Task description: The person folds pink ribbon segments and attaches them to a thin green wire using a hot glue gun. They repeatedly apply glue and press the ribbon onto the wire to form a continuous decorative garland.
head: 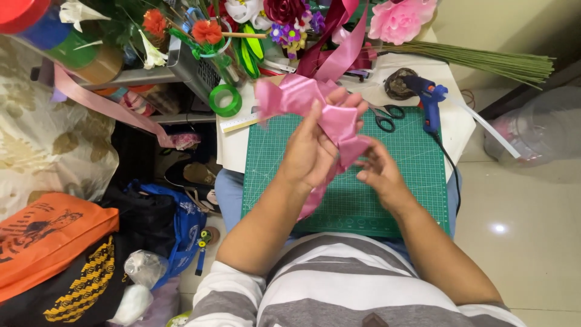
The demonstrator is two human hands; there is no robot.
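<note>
Pink ribbon held above green cutting mat on worktop: looks light, limp, slick satin; best pinched at the folds. Left hand grip clenched on gathered loops; right hand pinches the tail. Scissors, glue gun near.

the left hand grips a folded pink ribbon above a green cutting mat on the desk. the right hand pinches the ribbon's lower fold. scissors and a blue glue gun lie at the mat's far edge, a green tape roll to its left. green stems and paper flowers sit behind. an orange bag lies on the floor at left.
</note>
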